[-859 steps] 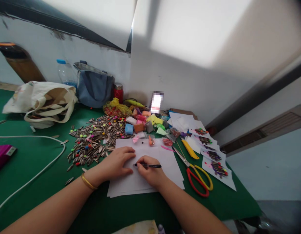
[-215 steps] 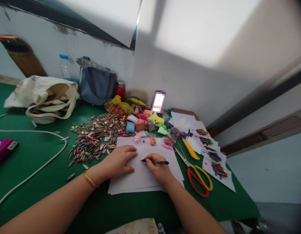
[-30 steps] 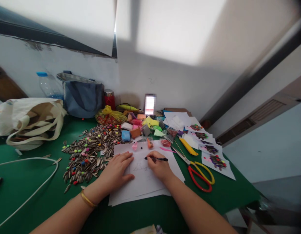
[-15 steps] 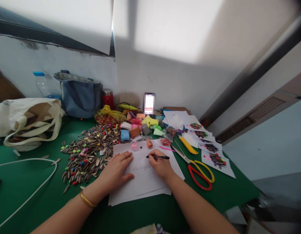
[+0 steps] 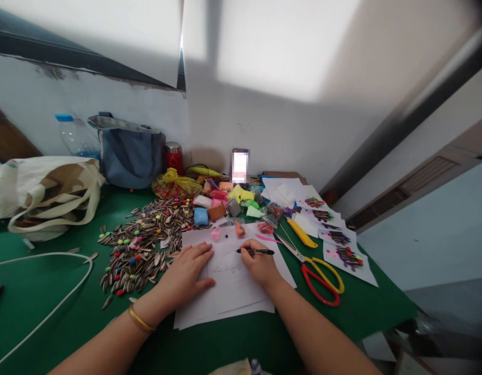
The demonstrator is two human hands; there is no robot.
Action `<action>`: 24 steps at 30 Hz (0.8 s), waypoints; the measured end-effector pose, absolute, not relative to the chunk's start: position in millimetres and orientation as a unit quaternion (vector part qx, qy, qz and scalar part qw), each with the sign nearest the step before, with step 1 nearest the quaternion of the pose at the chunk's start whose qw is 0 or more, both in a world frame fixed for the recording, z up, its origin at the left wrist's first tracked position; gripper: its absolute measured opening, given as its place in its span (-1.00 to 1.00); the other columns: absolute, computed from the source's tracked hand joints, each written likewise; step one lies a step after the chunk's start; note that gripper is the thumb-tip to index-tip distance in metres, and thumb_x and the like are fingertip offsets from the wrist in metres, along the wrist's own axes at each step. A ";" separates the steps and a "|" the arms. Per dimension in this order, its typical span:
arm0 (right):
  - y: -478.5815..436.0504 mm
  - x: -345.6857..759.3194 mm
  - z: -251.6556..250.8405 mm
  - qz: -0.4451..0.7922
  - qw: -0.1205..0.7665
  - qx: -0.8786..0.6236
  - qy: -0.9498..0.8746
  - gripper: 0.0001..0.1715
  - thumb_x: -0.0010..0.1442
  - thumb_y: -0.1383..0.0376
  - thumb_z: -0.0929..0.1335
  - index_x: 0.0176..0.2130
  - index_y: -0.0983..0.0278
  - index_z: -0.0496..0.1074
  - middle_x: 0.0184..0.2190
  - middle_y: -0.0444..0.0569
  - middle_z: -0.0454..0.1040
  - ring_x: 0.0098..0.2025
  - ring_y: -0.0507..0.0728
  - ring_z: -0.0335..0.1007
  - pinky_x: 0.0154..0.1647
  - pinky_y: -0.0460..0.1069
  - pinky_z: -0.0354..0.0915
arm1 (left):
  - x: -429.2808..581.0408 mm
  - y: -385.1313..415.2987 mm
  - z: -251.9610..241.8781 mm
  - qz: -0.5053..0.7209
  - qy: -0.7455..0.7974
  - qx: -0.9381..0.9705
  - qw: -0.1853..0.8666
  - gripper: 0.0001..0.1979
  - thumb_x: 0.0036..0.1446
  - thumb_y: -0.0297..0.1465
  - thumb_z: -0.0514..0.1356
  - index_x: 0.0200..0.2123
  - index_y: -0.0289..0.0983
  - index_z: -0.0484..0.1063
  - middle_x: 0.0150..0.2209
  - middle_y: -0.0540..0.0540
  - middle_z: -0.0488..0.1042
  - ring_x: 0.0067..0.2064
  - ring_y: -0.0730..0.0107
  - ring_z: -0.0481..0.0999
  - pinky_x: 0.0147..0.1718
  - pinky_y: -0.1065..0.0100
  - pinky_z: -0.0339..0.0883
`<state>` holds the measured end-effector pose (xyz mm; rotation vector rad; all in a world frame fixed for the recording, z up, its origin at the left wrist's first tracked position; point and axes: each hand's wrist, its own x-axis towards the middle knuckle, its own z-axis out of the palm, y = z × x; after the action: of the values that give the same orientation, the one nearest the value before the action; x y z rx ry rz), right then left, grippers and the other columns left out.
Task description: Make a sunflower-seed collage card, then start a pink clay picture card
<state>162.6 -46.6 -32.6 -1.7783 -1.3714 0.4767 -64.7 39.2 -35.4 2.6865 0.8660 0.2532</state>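
Observation:
My right hand (image 5: 259, 264) is closed around a black pen (image 5: 262, 252), its tip at the upper middle of a white sheet of paper (image 5: 244, 297). Thin drawn lines show on the sheet to the left of the pen; part of the drawing is hidden by my right hand. Flat on the left side of the paper lies my left hand (image 5: 192, 271), fingers stretched out and holding nothing. Along the top edge of the sheet sit a pink lump of clay (image 5: 215, 233), an orange-red lump (image 5: 239, 229) and a small black dot (image 5: 226, 236).
Sunflower seeds (image 5: 147, 245) mixed with coloured bits spread left of the paper. Packets of coloured clay (image 5: 216, 211) lie behind it. To the right are scissors (image 5: 322, 276), a yellow cutter (image 5: 302, 233) and decorated cards (image 5: 366, 268). A lit phone (image 5: 239, 165) stands against the wall.
My right hand and the pen have shifted slightly to the right, and a faint line shows left of the tip. My left hand stays in place on the paper.

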 end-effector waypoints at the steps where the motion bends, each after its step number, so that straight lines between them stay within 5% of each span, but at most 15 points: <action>1: -46.6 162.6 -32.5 0.189 0.408 -0.707 -0.546 -0.83 0.16 0.32 0.26 -0.35 0.24 0.45 -0.44 -0.11 0.47 -0.37 0.09 0.38 -0.34 -0.05 0.23 | -64.7 39.2 -35.6 0.086 0.302 0.937 0.151 -0.32 0.01 -0.20 0.34 0.22 -0.18 0.32 0.31 -0.19 0.24 0.31 -0.04 0.22 0.29 -0.08 0.04; 24: -51.2 147.7 -35.4 0.175 0.389 -0.661 -0.617 -0.84 0.17 0.35 0.30 -0.28 0.25 0.50 -0.35 -0.07 0.54 -0.29 0.10 0.43 -0.21 -0.03 0.30 | -63.7 37.0 -29.8 0.082 0.305 0.936 0.154 -0.33 0.00 -0.23 0.35 0.20 -0.20 0.34 0.30 -0.21 0.25 0.30 -0.06 0.23 0.28 -0.10 0.06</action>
<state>147.7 -51.2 -35.4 -1.6803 -1.5693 0.4462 -63.7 37.0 -29.8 2.6841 0.8734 0.2360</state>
